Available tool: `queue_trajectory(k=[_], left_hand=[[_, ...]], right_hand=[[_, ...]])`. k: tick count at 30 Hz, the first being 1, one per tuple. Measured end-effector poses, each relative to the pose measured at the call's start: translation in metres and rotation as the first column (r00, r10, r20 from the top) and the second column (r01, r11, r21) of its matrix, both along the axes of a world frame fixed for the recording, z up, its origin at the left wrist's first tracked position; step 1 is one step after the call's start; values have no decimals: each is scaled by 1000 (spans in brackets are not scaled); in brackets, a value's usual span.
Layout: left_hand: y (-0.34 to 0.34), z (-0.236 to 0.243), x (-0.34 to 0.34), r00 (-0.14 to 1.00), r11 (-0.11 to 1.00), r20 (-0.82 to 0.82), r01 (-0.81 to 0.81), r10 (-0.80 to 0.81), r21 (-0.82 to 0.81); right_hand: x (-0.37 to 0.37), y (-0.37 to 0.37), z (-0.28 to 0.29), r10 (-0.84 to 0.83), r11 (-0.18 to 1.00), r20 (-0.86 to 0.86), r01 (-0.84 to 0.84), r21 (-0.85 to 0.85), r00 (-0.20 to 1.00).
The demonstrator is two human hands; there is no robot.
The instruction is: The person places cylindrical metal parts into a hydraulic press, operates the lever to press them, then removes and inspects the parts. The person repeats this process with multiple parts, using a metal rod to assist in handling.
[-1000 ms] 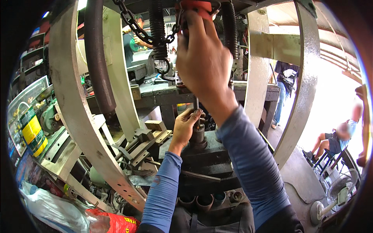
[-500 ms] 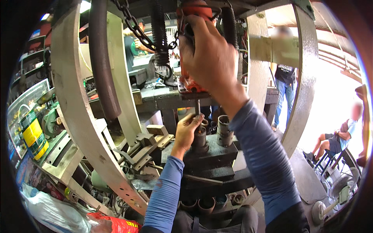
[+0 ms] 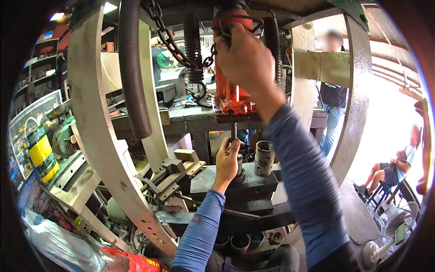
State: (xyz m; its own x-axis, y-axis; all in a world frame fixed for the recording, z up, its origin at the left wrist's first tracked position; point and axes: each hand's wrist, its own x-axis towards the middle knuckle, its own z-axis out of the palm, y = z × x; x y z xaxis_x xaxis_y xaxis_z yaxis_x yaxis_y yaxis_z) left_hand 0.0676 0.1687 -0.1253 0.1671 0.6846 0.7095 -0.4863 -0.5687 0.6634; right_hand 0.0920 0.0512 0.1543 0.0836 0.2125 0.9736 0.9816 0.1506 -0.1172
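Observation:
An upright red bottle jack (image 3: 220,84) is mounted in a tall metal press frame. My right hand (image 3: 249,59) is at the jack's upper part, blurred by motion. Its fingers are curled closed, and what lies inside them is hidden. Lower down, my left hand (image 3: 228,161) pinches a thin metal rod (image 3: 234,130) between thumb and fingers. The rod stands upright beneath the plate under the jack. Partly behind that hand, a dark metal cylinder (image 3: 240,168) rests on a thick steel block (image 3: 208,179). A taller hollow metal sleeve (image 3: 263,158) stands to its right.
Pale press uppers (image 3: 86,90) rise on both sides. A chain (image 3: 165,36), a coil spring (image 3: 192,45) and a dark pipe (image 3: 131,72) hang by the jack. One person (image 3: 333,95) stands behind; another (image 3: 398,163) sits at right near a fan (image 3: 398,222).
My right hand has risen a little against the jack, showing more of its red base. My left hand keeps the rod and now covers more of the cylinder. The whole view has shifted slightly.

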Motion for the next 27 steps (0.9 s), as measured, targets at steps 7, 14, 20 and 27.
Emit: queue_trajectory(k=[7, 14, 20, 27], left_hand=[[-11, 3, 1, 992, 992, 14, -124, 124, 26], [-6, -3, 1, 968, 968, 17, -250, 250, -16], [-15, 7, 21, 961, 961, 7, -278, 278, -3], [-10, 3, 11, 929, 929, 2, -370, 370, 10]], right_hand=[[4, -8, -36, 53, 960, 185, -101, 261, 981], [-16, -1, -55, 196, 935, 32, -197, 294, 980], [31, 5, 1, 183, 975, 161, -200, 97, 970], [-10, -4, -56, 164, 928, 123, -195, 316, 979]])
